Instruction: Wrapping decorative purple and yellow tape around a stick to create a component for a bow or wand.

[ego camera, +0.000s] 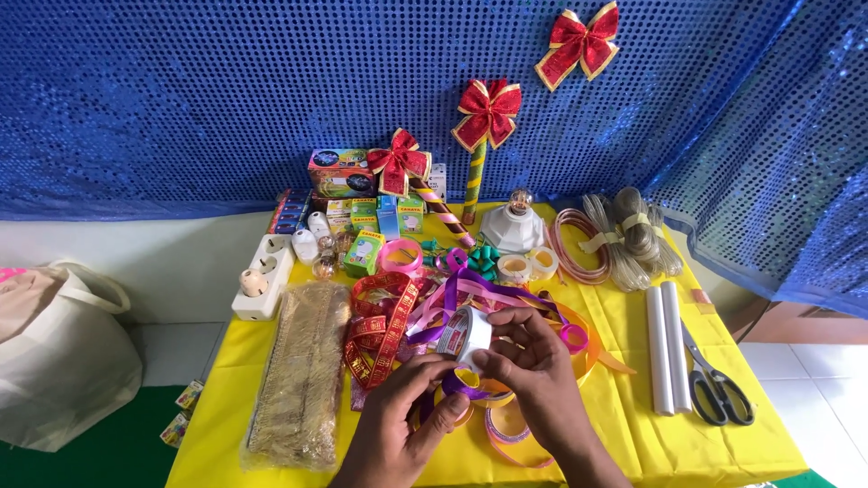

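Both hands meet at lower centre of frame over the counter (633, 434), covered in yellow cloth. Right hand (529, 357) grip is closed on a white roll of adhesive tape (463, 332), thumb and fingers around its rim, roll tilted toward the camera. Left hand (407, 411) grip is pinched narrow on a loop of purple satin ribbon (466, 387) just under the tape roll; fingertips of the two hands nearly touch.

More purple ribbon (470, 289) trails up toward centre of frame, over a pile of red-and-gold patterned ribbon (380, 330). Left of that lies a long clear packet of gold fringe trim (303, 370). Further upper left sits a white multi-socket power strip (264, 271).

Right side of frame: two white tubes (667, 348) lie side by side, black-handled scissors (714, 384) just beside them. Above them a bundle of clear coiled cord (633, 239).

Centre top of counter: small coloured boxes (362, 212), white lamp holder with bulb (513, 226), two small clear tape rolls (529, 265). Red-and-gold bows (488, 110) stand and hang against the blue sequin backdrop (181, 90). White cloth bag (59, 352) on the floor, far left.
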